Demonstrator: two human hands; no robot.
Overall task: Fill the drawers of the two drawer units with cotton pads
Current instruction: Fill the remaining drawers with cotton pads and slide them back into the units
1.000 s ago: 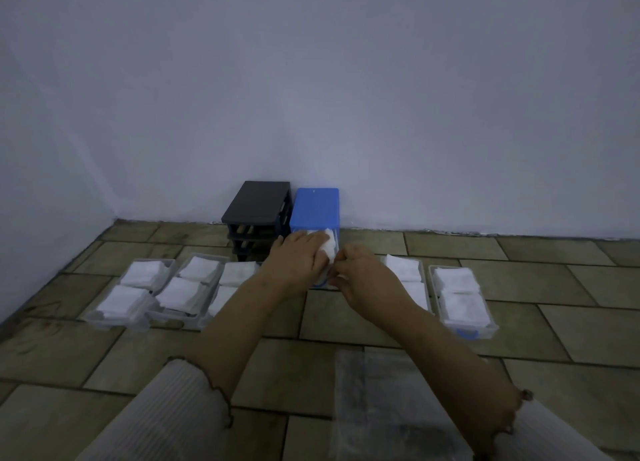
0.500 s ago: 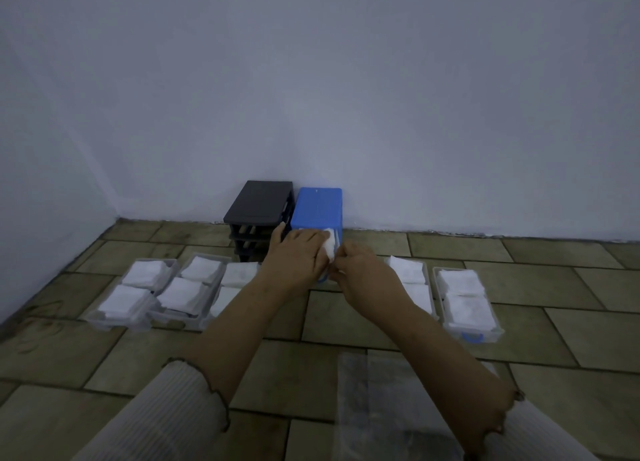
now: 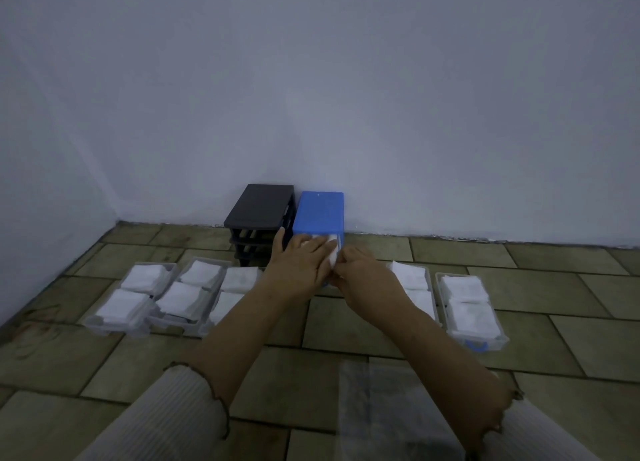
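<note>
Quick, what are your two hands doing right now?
Left hand: open, fingers flat on the white square cotton pads.
Right hand: curled, pinching those pads' edge.

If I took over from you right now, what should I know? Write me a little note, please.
Left hand: open, flat on the cotton pads in the drawer partly inside the blue unit.
Right hand: fingers curled at that drawer's right edge; grip unclear.
Black unit: visible slots empty.
On the floor, filled drawers: three left, two right.
Done: six drawers hold pads.
Left: push this one in, then slide in the rest.
</note>
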